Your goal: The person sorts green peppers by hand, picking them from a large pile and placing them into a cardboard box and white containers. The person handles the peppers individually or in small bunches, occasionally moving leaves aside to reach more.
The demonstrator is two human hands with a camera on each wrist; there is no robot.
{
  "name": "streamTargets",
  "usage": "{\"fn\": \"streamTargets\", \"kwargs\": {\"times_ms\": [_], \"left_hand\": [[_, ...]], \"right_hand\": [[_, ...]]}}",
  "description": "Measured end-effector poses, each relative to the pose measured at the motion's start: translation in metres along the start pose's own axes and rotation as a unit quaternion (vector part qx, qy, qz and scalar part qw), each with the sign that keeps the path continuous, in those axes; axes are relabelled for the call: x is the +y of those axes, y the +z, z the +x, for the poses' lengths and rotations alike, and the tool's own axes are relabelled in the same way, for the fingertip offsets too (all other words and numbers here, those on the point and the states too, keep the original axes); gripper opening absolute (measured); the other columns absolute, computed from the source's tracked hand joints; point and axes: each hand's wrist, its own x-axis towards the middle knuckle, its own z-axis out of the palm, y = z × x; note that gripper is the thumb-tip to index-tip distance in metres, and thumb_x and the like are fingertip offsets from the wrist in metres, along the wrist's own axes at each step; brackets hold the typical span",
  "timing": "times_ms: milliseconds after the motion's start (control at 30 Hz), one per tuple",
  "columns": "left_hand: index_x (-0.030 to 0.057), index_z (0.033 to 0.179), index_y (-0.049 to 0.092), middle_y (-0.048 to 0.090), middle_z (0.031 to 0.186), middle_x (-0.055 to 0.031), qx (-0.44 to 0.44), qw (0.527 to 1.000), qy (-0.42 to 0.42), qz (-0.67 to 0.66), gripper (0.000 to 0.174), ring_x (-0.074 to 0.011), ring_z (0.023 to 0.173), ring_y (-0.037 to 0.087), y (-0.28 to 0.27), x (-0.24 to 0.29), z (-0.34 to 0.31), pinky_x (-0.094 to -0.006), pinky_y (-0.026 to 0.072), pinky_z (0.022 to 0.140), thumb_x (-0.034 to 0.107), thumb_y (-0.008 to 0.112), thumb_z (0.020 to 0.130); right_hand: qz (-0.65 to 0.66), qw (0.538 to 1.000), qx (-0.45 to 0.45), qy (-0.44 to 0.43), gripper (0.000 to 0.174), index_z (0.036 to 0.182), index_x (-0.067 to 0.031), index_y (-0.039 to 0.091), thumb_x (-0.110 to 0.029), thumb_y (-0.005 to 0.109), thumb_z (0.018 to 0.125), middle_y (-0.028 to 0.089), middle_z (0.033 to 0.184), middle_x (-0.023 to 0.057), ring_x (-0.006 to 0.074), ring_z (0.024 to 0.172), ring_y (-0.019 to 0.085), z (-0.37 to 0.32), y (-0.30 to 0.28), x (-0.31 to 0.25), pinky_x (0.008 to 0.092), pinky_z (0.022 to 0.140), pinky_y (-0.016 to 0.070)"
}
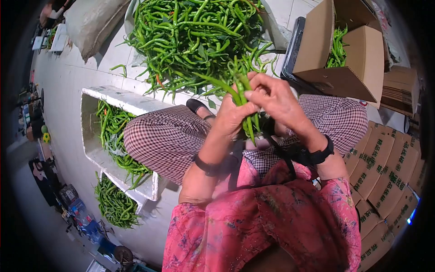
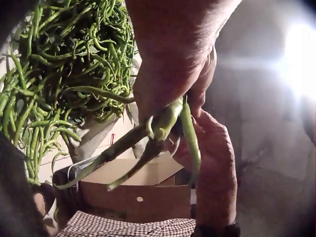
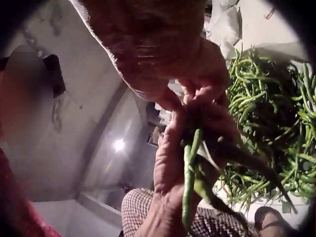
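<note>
Several long green peppers (image 1: 242,97) are bunched between the two hands above the lap. The left hand (image 1: 233,115) grips the bunch with fingers curled round it, pepper ends sticking out above and below. Against the left hand, the right hand (image 1: 274,97) has bent fingers at the upper part of the bunch, its thumb and fingertips pinching there. In the left wrist view, peppers (image 2: 165,123) hang out under the left hand (image 2: 173,64). The right wrist view shows peppers (image 3: 190,182) beside the left hand (image 3: 170,158), with the right hand (image 3: 197,64) partly dark; its fingertips are hidden.
A large pepper heap (image 1: 195,41) lies ahead on a sheet. To the left stands a white foam box (image 1: 97,154) of peppers, with another pile (image 1: 113,204) beside it. On the right are an open carton (image 1: 317,41) with peppers and flattened cardboard (image 1: 385,172).
</note>
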Motion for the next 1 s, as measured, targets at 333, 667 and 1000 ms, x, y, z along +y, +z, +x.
{"fn": "streamTargets", "kwargs": {"times_ms": [333, 667, 1000], "left_hand": [[0.0050, 0.106, 0.057, 0.061, 0.095, -0.0069, 0.122, 0.967, 0.029, -0.222, 0.021, -0.0145, 0.078, 0.057, -0.034, -0.005, 0.008, -0.0270, 0.0496, 0.070, 0.005, 0.062, 0.087], [0.0065, 0.118, 0.051, 0.059, 0.099, -0.0038, 0.146, 0.956, 0.074, -0.243, 0.037, -0.0126, 0.086, 0.059, -0.017, 0.004, -0.008, -0.0268, 0.0510, 0.070, 0.002, 0.064, 0.084], [0.0028, 0.113, 0.053, 0.061, 0.098, -0.0043, 0.076, 0.997, 0.005, -0.026, 0.036, -0.0143, 0.080, 0.061, -0.024, -0.002, -0.005, -0.0277, 0.0518, 0.071, -0.004, 0.062, 0.078]], "right_hand": [[0.053, 0.998, 0.037, -0.006, 0.019, 0.090, -0.0046, 0.051, -0.022, 0.058, 0.093, 0.055, 0.077, 0.0006, 0.0050, 0.064, 0.050, 0.028, -0.038, -0.046, 0.0205, 0.057, 0.0443], [-0.025, 0.951, -0.206, -0.230, 0.042, 0.115, -0.0006, 0.057, -0.032, 0.063, 0.087, 0.064, 0.097, 0.0129, 0.0182, 0.088, 0.061, 0.058, 0.048, -0.113, 0.0314, 0.075, 0.0509], [0.165, 0.969, -0.151, 0.106, 0.035, 0.115, 0.0011, 0.060, -0.025, 0.061, 0.091, 0.062, 0.086, 0.0016, 0.0067, 0.074, 0.054, 0.037, 0.017, 0.021, 0.0207, 0.062, 0.0443]]}}
